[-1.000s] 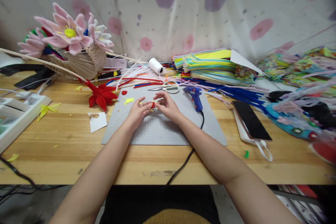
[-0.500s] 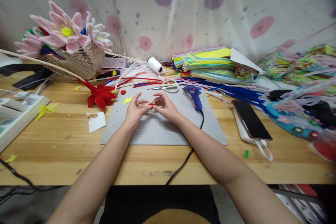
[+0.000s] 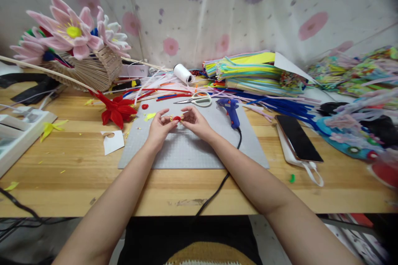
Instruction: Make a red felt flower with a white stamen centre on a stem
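Note:
Between my hands, over the grey cutting mat [image 3: 186, 155], is a small red flower centre [image 3: 177, 119] with thin yellow strands round its edge. My left hand [image 3: 159, 127] pinches its left side between thumb and fingers. On the other side, my right hand [image 3: 195, 122] grips it with thumb and fingertips. A second red disc [image 3: 144, 107] and a yellow scrap [image 3: 150, 116] lie on the mat left of my hands. White-handled scissors [image 3: 200, 99] rest behind them, and a blue glue gun [image 3: 230, 112] lies to the right.
A red fuzzy flower [image 3: 116, 109] on a stick lies left of the mat, near a cut white card [image 3: 112, 142]. Pink flowers [image 3: 73, 29] stand at back left. Bundles of pipe cleaners [image 3: 251, 72] line the back. A phone [image 3: 298, 138] lies right; the glue gun's cord [image 3: 214, 194] crosses the front edge.
The red flower centre has been turned so its round red face and yellow fringe show more. Both hands stay in nearly the same place, and the view has shifted slightly.

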The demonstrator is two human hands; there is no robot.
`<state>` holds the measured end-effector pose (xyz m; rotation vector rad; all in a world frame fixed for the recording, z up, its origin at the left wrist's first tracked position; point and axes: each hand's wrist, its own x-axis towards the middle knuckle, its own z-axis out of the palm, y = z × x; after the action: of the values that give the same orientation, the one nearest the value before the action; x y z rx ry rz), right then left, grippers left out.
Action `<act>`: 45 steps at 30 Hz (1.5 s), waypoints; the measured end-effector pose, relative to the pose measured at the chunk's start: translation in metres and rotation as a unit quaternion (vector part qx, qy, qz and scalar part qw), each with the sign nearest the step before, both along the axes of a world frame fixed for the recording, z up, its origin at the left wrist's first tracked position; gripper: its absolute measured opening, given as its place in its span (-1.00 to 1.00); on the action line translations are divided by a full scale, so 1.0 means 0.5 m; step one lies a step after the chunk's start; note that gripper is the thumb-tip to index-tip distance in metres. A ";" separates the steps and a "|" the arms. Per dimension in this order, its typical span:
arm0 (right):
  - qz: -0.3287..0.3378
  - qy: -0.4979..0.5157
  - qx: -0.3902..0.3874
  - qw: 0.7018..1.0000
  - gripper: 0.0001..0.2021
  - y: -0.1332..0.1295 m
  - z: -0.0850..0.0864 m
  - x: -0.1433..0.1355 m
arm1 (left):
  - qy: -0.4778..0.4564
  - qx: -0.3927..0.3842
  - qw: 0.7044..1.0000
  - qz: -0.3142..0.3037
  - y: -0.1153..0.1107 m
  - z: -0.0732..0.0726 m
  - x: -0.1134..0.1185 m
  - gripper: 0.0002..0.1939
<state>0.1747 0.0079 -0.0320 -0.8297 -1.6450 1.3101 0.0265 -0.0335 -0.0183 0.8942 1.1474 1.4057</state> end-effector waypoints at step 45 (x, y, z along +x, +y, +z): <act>-0.099 -0.552 0.245 0.791 -0.56 -0.004 0.043 0.152 | 0.122 0.129 0.978 -0.108 0.004 -0.015 -0.061 -0.38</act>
<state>0.2504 0.0059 -0.0107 -1.5094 -2.5061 0.0824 -0.0042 -0.0314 -0.0257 1.3651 1.0225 1.3074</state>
